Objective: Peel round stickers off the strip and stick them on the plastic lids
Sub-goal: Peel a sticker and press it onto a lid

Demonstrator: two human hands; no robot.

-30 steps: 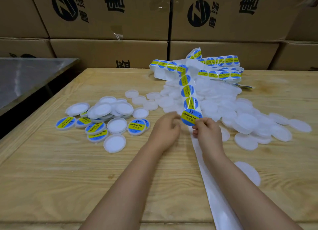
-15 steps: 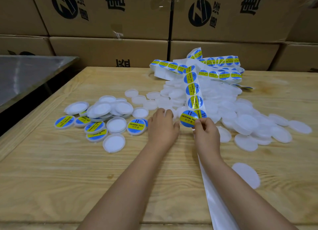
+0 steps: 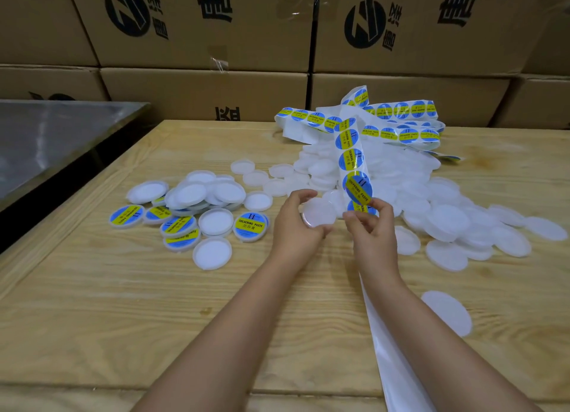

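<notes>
- The left hand (image 3: 294,226) gripped one blank lid (image 3: 319,215) by its rim, with the fingers curled around it, low over the table (image 3: 123,303).
- The right hand (image 3: 374,232) pinched the lower edge of a round sticker (image 3: 357,191) between thumb and forefinger. The sticker stood tilted in front of the strip (image 3: 350,158), near the held lid but, as far as I could see, not touching it.
- Held by one edge only, the sticker could, I think, fold on itself, or its glue side could catch the fingers or the next sticker on the strip.
- It could also land off-centre or with a wrinkle, if the lid tipped in the left hand when they met.
- A pull on the strip could drag the pile of blank lids (image 3: 447,217) under it and scatter some of them.
- I could not tell if the sticker was fully free from the strip, because the right fingers covered that place.
- The finished lids (image 3: 249,225) lay partly under other lids, so their number was unclear. The empty end of the strip ran out of view at the near edge.
</notes>
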